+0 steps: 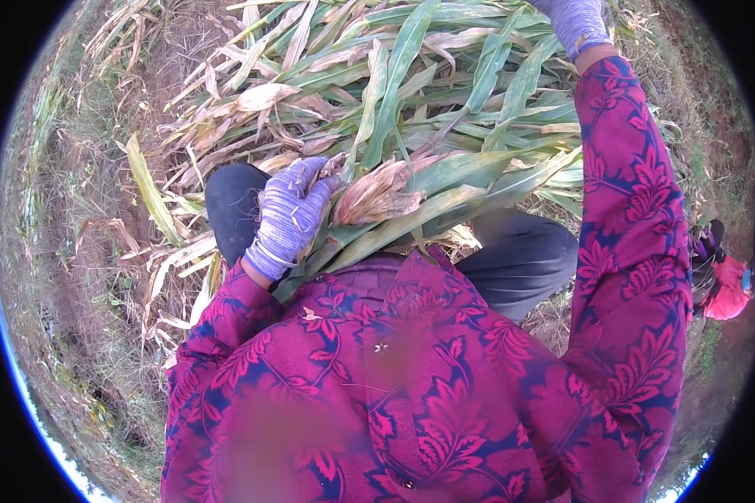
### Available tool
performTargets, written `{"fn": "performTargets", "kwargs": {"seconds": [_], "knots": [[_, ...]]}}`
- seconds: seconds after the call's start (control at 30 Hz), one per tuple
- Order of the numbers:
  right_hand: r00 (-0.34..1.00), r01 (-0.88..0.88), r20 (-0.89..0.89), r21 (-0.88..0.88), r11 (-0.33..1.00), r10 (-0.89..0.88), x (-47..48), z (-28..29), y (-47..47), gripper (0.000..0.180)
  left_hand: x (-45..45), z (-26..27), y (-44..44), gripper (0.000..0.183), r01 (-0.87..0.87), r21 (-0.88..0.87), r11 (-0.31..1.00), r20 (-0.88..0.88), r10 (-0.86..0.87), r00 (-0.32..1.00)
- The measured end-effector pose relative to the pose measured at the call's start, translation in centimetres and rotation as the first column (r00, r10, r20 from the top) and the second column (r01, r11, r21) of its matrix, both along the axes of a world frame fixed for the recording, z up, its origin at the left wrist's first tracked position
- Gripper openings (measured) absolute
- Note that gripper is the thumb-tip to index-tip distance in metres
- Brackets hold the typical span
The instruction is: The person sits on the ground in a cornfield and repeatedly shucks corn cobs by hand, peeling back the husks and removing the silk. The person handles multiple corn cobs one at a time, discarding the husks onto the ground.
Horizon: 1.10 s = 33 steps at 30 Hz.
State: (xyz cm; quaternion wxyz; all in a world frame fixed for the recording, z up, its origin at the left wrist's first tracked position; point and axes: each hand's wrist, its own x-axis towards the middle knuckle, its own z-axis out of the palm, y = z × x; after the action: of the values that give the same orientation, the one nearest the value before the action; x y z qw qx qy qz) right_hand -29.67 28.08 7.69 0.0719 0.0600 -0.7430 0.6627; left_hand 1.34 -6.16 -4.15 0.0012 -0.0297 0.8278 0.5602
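Note:
My left hand (292, 214), in a purple knitted glove, grips a cut maize stalk (333, 239) over my lap, its thumb and fingers curled near the top. Just right of that hand is a dry brown husk (380, 192); whether an ear is inside is hidden. Long green and yellowing leaves (465, 182) spread from the stalk to the right, across my knees. At the top edge my right arm reaches far forward. My right hand (572, 22), gloved alike, is partly cut off there, above the leaf pile, and its fingers are out of view.
A broad heap of cut maize stalks (453, 82) lies before me, green mixed with dry leaves. Dry grass and bare soil (82, 207) stretch along the left. At far right is another person (726, 286) in red clothing. My bent knees (519, 258) flank the stalk.

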Motion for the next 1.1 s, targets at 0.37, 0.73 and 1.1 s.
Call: {"fn": "performTargets", "kwargs": {"seconds": [0.37, 0.73, 1.1], "knots": [[0.915, -0.336, 0.152, 0.799, 0.498, 0.373, 18.2, -18.1, -0.1, 0.027, -8.0, -2.1, 7.3, 0.032, 0.243, -0.319, 0.916, -0.09, -0.285, 0.954], [0.572, -0.744, 0.595, 0.666, 0.052, 0.564, 25.7, -20.4, -0.8, 0.021, -11.6, -5.2, 14.0, 0.041, 0.548, -0.624, 0.557, 0.203, -0.562, 0.802], [0.859, -0.449, 0.165, 0.698, 0.557, 0.485, 21.9, -16.3, -1.5, 0.015, -17.3, -11.7, 17.7, 0.062, 0.66, -0.201, 0.724, 0.363, -0.571, 0.737]]}}
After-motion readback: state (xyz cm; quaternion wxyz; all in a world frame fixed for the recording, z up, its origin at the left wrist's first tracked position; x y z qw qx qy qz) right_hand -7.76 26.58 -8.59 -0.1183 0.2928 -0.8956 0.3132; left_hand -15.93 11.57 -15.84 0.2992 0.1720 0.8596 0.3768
